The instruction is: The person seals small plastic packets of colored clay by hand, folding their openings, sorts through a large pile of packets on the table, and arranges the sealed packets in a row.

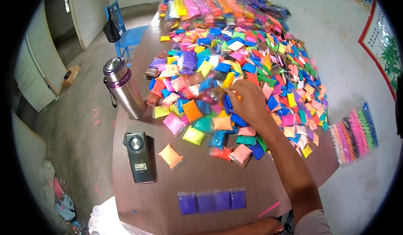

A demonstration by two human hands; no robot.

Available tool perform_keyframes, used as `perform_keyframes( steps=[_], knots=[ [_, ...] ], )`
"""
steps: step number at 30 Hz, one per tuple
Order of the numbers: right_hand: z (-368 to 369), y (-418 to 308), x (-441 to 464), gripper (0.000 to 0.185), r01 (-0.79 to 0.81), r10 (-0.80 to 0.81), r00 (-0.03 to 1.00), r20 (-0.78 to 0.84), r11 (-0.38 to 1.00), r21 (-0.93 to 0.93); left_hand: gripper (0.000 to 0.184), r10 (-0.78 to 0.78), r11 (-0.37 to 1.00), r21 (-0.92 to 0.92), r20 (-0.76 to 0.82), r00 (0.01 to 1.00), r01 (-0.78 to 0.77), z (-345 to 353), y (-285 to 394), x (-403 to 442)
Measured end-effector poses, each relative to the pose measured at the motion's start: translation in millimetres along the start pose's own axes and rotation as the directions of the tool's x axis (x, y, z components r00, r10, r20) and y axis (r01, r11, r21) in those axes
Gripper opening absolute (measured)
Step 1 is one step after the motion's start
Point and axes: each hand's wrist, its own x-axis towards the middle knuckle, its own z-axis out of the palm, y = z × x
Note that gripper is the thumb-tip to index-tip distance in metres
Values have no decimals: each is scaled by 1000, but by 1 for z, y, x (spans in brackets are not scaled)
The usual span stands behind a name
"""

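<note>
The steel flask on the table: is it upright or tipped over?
Upright: the steel flask stands on the table, its lid uppermost and its base down.

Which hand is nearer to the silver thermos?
Right. The right hand is over the packet pile, to the right of the thermos; the left hand is farther off, at the table's near edge.

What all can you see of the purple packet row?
Four purple packets lie flat, side by side, on the brown tabletop near its front edge. They look like clear plastic film around a purple filling, with transparent margins along the top. Neighbours touch or overlap; whether they're joined isn't clear. Nothing else visibly touches them.
</note>
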Motion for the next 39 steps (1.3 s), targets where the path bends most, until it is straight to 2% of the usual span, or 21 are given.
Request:
perform_keyframes(
  steps=[1,3,7,9,10,13,17,19,20,22,23,24,25,26,27,31,33,34,36,38,39],
  knots=[
    [8,-5,10,11,23,-23,1000,-19,1000,2,26,-3,1000,2,-1,1000,3,-13,9,-2],
    [33,-13,32,11,122,-122,991,-63,992,-14,25,-292,848,-401,194,937,347,-38,27,-5],
    [72,-37,63,11,213,-213,977,-8,975,63,25,-178,949,-241,125,976,204,-32,9,-2],
    [96,-40,75,15,246,-231,963,140,964,-100,25,-149,967,-195,96,984,166,-39,4,-2],
    [103,-42,78,15,248,-234,962,138,964,-92,25,-143,972,-179,84,986,156,-40,2,-3],
    [122,-48,92,29,134,-51,907,417,976,-173,25,-126,980,-148,72,989,136,-47,-3,-5],
    [147,-40,88,31,75,34,900,436,970,-231,25,-112,986,-120,55,992,118,-48,-6,-5],
    [140,-39,82,27,99,-76,978,195,989,-113,25,-107,989,-102,44,993,111,-47,-6,-5],
    [133,-37,80,27,97,-73,978,197,989,-113,25,-103,990,-95,41,994,107,-46,-5,-4],
    [101,-42,77,18,-27,20,998,52,989,144,25,-91,993,-75,34,995,93,-42,-3,-3],
    [92,-39,70,17,36,-6,991,-132,975,220,25,-85,994,-64,30,996,86,-39,-2,-3],
    [73,-41,61,17,23,5,991,-132,979,204,26,-73,996,-50,30,997,75,-36,1,-2],
    [44,-48,49,16,-114,152,985,-81,928,355,26,-60,998,-31,26,998,61,-31,1,-2],
    [19,-52,30,14,-251,293,956,-9,836,487,26,-50,999,-7,20,999,51,-26,3,-1],
    [0,-48,6,13,-293,354,935,27,727,621,26,-39,999,15,11,999,39,-18,6,-1],
    [-92,-38,-121,34,-508,540,826,160,591,627,26,42,995,91,-112,993,-32,-5,12,4],
    [-135,-38,-190,40,-630,683,693,230,419,654,27,64,997,47,-202,977,-56,-25,29,5],
    [-158,-44,-222,40,-658,723,658,211,415,628,26,62,998,33,-239,969,-55,-32,33,6],
    [-199,-57,-279,37,-779,859,403,317,140,612,25,57,998,24,-313,948,-52,-33,36,7],
    [-227,-70,-327,37,-779,897,337,286,95,620,21,5,1000,0,-434,901,-5,-34,40,11],
    [-239,-76,-347,38,-776,908,327,262,100,623,20,-55,998,-29,-422,905,47,-36,38,10]
  ],
)
